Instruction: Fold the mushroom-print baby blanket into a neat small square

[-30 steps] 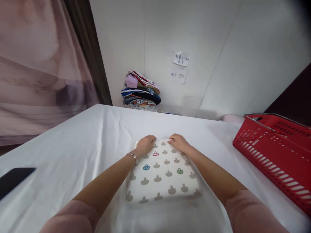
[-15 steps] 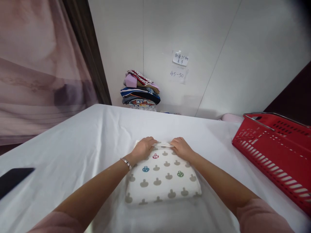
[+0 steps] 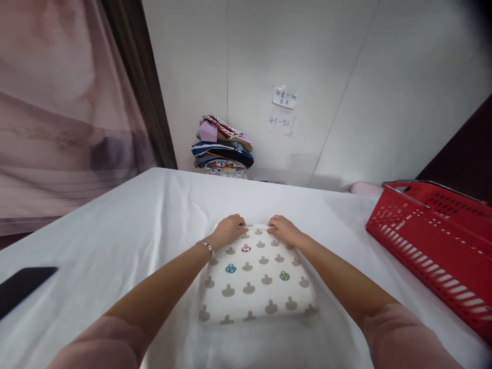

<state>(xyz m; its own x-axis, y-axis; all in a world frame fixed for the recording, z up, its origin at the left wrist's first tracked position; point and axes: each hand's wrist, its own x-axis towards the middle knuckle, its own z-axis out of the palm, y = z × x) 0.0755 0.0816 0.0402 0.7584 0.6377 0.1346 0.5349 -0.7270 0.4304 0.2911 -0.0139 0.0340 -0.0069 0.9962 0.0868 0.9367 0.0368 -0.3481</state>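
Observation:
A folded white cloth (image 3: 255, 282) printed with grey, red, blue and green shapes lies on the white table (image 3: 115, 241) in front of me. My left hand (image 3: 227, 230) curls its fingers over the cloth's far edge at the left. On the same far edge, a little to the right, my right hand (image 3: 282, 229) grips in the same way. A bracelet circles my left wrist. Both forearms lie along the cloth's sides.
A red plastic basket (image 3: 434, 246) with a metal handle stands at the table's right edge. A dark flat object (image 3: 23, 287) lies at the left edge. A stack of folded clothes (image 3: 223, 146) sits against the wall beyond the table. A curtain hangs at left.
The far edge of the cloth was lifted slightly under both hands and now lies flatter. Both hands stay on that edge.

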